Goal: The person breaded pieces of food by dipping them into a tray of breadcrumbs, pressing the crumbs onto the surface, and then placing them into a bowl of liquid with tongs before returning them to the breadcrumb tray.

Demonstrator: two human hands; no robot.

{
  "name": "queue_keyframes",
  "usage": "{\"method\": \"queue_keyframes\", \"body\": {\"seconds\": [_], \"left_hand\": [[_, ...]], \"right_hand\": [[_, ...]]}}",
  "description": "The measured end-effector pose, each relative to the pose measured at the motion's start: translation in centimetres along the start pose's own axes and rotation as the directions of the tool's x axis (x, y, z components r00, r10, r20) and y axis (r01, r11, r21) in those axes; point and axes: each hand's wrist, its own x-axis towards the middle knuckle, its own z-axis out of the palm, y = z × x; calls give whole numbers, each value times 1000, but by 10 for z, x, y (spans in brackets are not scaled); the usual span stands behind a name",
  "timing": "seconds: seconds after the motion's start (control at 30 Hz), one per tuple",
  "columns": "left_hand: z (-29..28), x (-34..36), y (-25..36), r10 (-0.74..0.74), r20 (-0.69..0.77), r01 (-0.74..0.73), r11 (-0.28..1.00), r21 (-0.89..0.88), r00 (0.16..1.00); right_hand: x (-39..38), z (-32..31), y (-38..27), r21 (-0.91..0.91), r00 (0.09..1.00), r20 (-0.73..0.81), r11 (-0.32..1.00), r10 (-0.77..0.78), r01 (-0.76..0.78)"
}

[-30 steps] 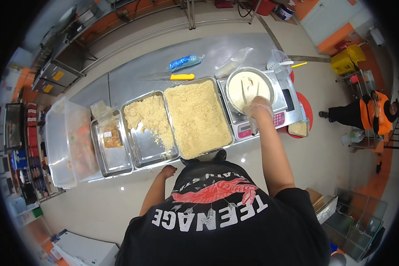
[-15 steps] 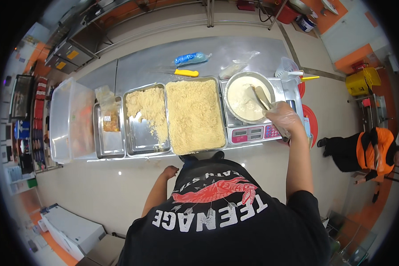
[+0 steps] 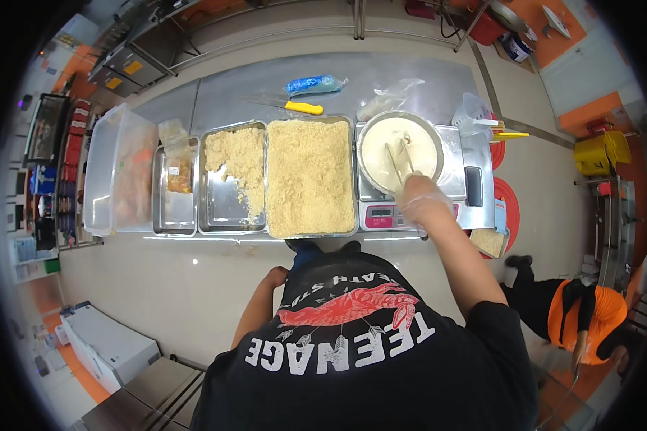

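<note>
My right hand (image 3: 420, 197), in a clear plastic glove, grips metal tongs (image 3: 395, 164) whose arms stand apart. Their tips dip into white batter (image 3: 377, 144) in a round metal bowl (image 3: 366, 177). There is a small brownish piece by the tips, too small to name. Under the bowl sits a scale with a pink front panel (image 3: 376, 216), partly covered by my hand. Down by my waist hangs my left hand (image 3: 275, 276), away from the table, its fingers too small and hidden to read.
Left of the bowl, one tray holds a full bed of pale crumbs (image 3: 310, 179), another has fewer crumbs (image 3: 233, 151). A further tray (image 3: 175, 223) contains a bag; beyond stands a clear bin (image 3: 102, 172). A yellow-handled knife (image 3: 303, 108) lies behind. A person in orange (image 3: 589, 316) is at right.
My right hand has swung left and inward over the scale, and the tongs now point more away from me with their arms spread in the batter. The other person has shifted nearer.
</note>
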Motion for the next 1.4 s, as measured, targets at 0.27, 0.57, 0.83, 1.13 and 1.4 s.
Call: {"method": "queue_keyframes", "body": {"seconds": [0.27, 0.57, 0.83, 1.13, 1.4], "left_hand": [[-15, -3, 28, -317, 6, 265, 784, -562, 948], [-8, -16, 5, -60, -27, 53, 978, -203, 998], [0, -18, -35, -167, 3, 158, 929, -334, 986], [-38, -18, -15, -433, 12, 344, 699, -627, 901], [-18, -26, -14, -388, 43, 341, 745, -573, 920]], "right_hand": [[-14, -11, -11, -67, 998, 47, 997, -31, 35], [-33, -82, 13, -3, 993, -2, 993, -120, 120], [12, -135, 49, 219, 947, 193, 952, -258, 214], [57, -143, 80, 81, 854, 383, 934, -352, 348], [104, -147, 80, 63, 647, 570, 813, -506, 579]]}}
